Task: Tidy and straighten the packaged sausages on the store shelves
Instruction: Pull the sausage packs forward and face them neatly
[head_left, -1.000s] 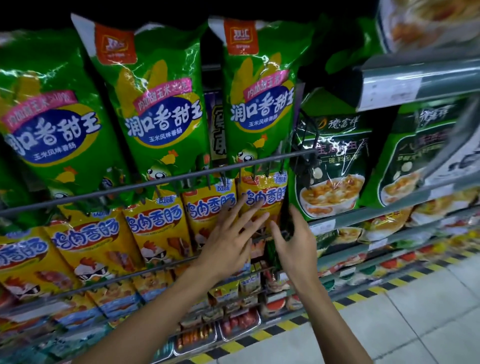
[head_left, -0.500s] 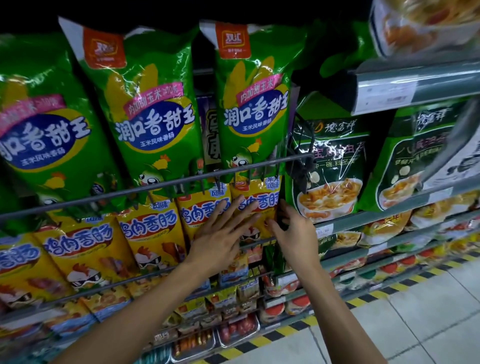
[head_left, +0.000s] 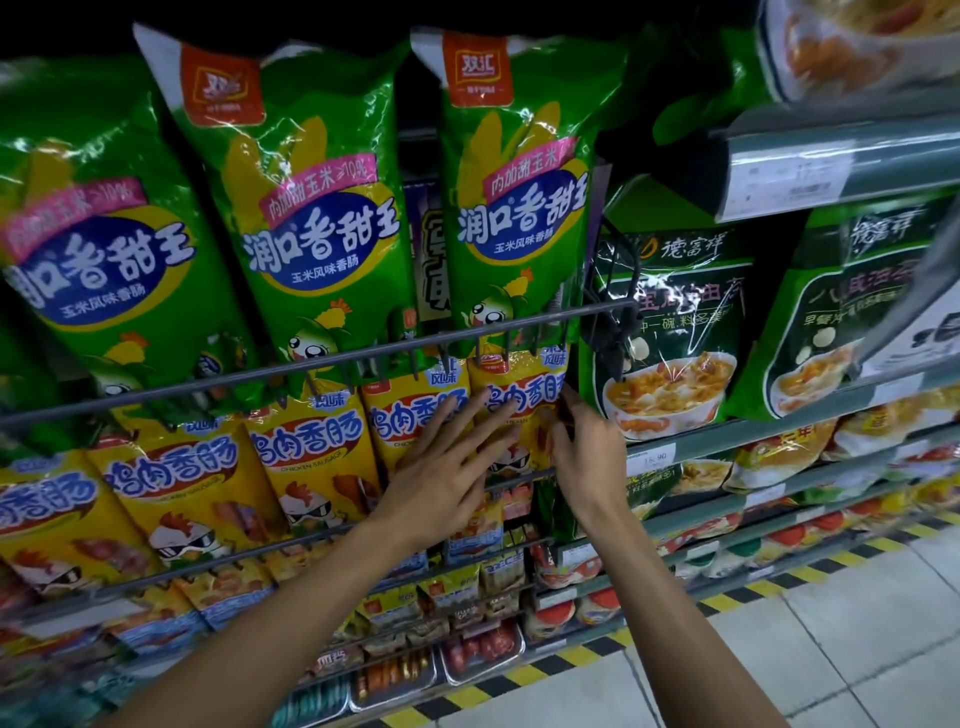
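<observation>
Fingers of the left hand (head_left: 441, 467) lie straight and spread, flat against the front of the yellow sausage pack (head_left: 519, 410) at the right end of its row; they press it and grip nothing. Beside them the right hand (head_left: 587, 457) meets the same pack's right edge, fingers bent toward it, but whether they pinch the edge or only touch it cannot be told. So the pack sits directly under the left fingertips and just to the left of the right fingers, standing upright behind the wire rail (head_left: 363, 358) with its long axis running up and down. The neighbouring yellow pack (head_left: 415, 415) lies partly under the left palm side, touching the first. Judging from this, the coming move turns on that right edge: the pack has to be squared between the two hands, and the right hand is the nearer one to steer it sideways while the left holds the face flat. Green corn sausage bags (head_left: 322, 234) hang above the fingers, well apart from both hands.
</observation>
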